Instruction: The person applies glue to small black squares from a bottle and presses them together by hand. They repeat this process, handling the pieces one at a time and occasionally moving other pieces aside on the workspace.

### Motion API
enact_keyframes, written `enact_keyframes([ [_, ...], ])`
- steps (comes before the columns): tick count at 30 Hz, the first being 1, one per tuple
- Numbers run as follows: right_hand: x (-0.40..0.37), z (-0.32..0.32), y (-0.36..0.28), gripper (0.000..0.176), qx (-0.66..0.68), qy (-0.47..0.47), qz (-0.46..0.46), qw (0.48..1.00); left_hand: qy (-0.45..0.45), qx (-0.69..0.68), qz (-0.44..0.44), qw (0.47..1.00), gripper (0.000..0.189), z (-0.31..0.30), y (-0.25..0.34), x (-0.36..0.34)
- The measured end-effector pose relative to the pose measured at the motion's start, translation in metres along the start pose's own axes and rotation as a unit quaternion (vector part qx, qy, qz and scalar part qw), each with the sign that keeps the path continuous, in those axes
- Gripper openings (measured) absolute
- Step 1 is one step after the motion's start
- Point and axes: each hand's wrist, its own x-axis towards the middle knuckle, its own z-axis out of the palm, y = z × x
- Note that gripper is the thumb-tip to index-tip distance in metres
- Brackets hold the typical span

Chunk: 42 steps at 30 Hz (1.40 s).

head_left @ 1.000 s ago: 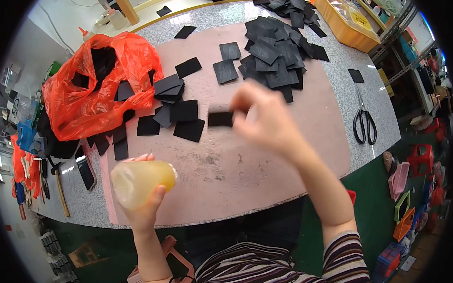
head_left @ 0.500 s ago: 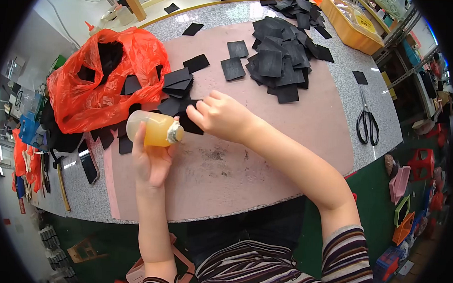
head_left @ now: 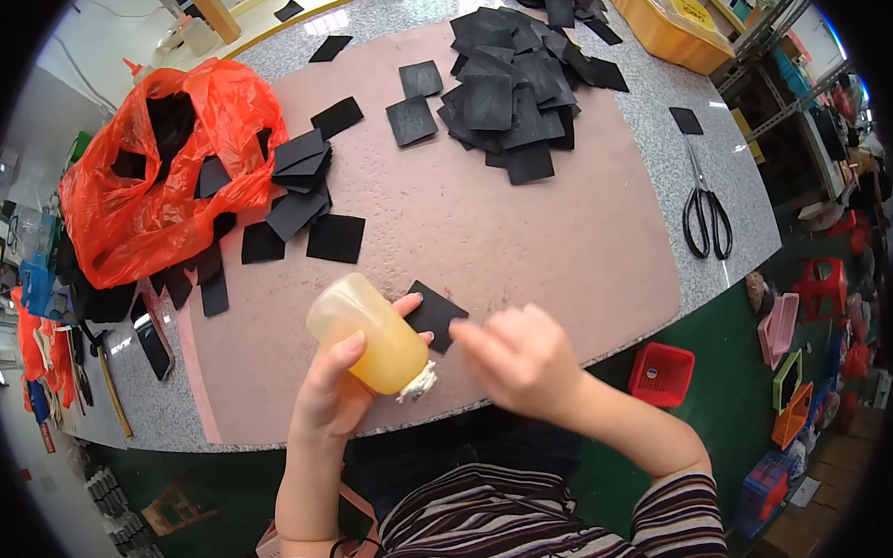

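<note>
My left hand point(head_left: 340, 374) is wrapped around a squeeze bottle point(head_left: 371, 326) of yellowish liquid. The bottle is tilted, its white-crusted tip pointing down and to the right. Just beyond it is a black square piece point(head_left: 435, 313), with my left fingertips at its left edge. The curled fingers of my right hand point(head_left: 522, 360), partly blurred, pinch the piece at its right corner. Farther off, a heap of black square pieces point(head_left: 512, 94) lies on the pinkish mat point(head_left: 566, 244). A smaller stack of black pieces point(head_left: 300, 180) lies beside the red plastic bag point(head_left: 173, 210).
Black-handled scissors point(head_left: 706, 214) lie on the speckled tabletop at the right. A yellow bin point(head_left: 671, 36) stands at the far right corner. A phone point(head_left: 152, 338) rests at the left. Below the table edge is a red basket point(head_left: 661, 375).
My right hand has moved from the small stack toward me, with a black square piece at its fingers. My left hand has brought the bottle nearer and right, tipping it downward.
</note>
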Motion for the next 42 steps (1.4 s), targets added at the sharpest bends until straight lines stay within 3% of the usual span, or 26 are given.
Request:
enact_keyframes([
  [2, -0.015, -0.001, -0.02, 0.032, -0.05, -0.071, -0.033, 0.996, -0.017, -0.025, 0.013, 0.999, 0.073, -0.001, 0.0, 0.0],
  [5, -0.028, 0.012, -0.023, 0.034, -0.103, -0.068, -0.032, 0.992, 0.031, 0.126, 0.133, 0.983, 0.074, 0.022, 0.002, 0.003],
  [7, -0.03, 0.014, -0.022, 0.034, -0.096, -0.069, -0.032, 0.992, 0.019, 0.368, 0.272, 0.889, 0.074, 0.021, -0.014, 0.01],
  [9, -0.033, 0.015, -0.019, 0.034, -0.08, -0.086, -0.039, 0.992, -0.031, 0.546, 0.387, 0.743, 0.07, 0.027, -0.016, 0.016],
  [12, -0.03, 0.013, -0.018, 0.035, -0.091, -0.079, -0.044, 0.992, -0.017, 0.605, 0.358, 0.711, 0.065, 0.014, -0.018, 0.028],
  [16, -0.028, 0.018, -0.019, 0.029, -0.092, -0.047, -0.038, 0.994, 0.116, 0.63, 0.357, 0.68, 0.063, 0.01, 0.008, 0.034],
  [18, -0.026, 0.015, -0.018, 0.026, -0.081, -0.07, -0.043, 0.993, 0.007, 0.544, 0.412, 0.731, 0.059, 0.017, -0.005, 0.027],
  [20, -0.027, 0.014, -0.02, 0.022, -0.076, -0.082, -0.038, 0.993, -0.034, 0.643, 0.374, 0.667, 0.056, 0.018, -0.012, 0.022],
  [23, -0.023, 0.016, -0.022, 0.019, -0.061, -0.061, -0.013, 0.996, 0.096, 0.623, 0.349, 0.694, 0.06, 0.006, 0.01, 0.025],
  [26, 0.005, 0.008, -0.012, 0.019, -0.016, -0.016, 0.051, 0.998, 0.125, 0.512, 0.427, 0.734, 0.065, -0.014, 0.027, 0.022],
  [28, 0.034, 0.0, -0.003, 0.021, -0.004, 0.025, 0.128, 0.991, 0.112, 0.516, 0.441, 0.726, 0.067, -0.013, 0.028, 0.009],
  [31, 0.046, 0.019, 0.014, 0.024, 0.046, -0.098, 0.112, 0.988, 0.123, 0.491, 0.437, 0.744, 0.069, -0.021, 0.029, -0.008],
  [34, 0.082, 0.008, 0.029, 0.029, 0.315, -0.181, 0.235, 0.902, 0.149, 0.464, 0.434, 0.758, 0.069, -0.043, 0.033, -0.028],
  [36, 0.123, -0.012, 0.066, 0.034, 0.323, -0.053, 0.262, 0.908, 0.177, 0.449, 0.419, 0.769, 0.07, -0.056, 0.033, -0.041],
  [37, 0.141, -0.017, 0.092, 0.036, 0.117, -0.007, 0.241, 0.963, 0.194, 0.443, 0.403, 0.777, 0.071, -0.062, 0.033, -0.047],
  [38, 0.157, -0.019, 0.112, 0.038, -0.095, 0.043, 0.208, 0.973, 0.209, 0.437, 0.388, 0.784, 0.071, -0.065, 0.034, -0.051],
  [40, 0.181, -0.001, 0.118, 0.043, -0.293, 0.128, 0.103, 0.942, 0.208, 0.403, 0.391, 0.801, 0.073, -0.065, 0.031, -0.052],
  [41, 0.194, 0.006, 0.097, 0.046, -0.224, 0.031, 0.109, 0.968, 0.206, 0.385, 0.391, 0.81, 0.074, -0.062, 0.028, -0.049],
  [42, 0.202, 0.036, 0.095, 0.045, -0.103, -0.013, 0.032, 0.994, 0.197, 0.378, 0.39, 0.816, 0.074, -0.057, 0.026, -0.045],
])
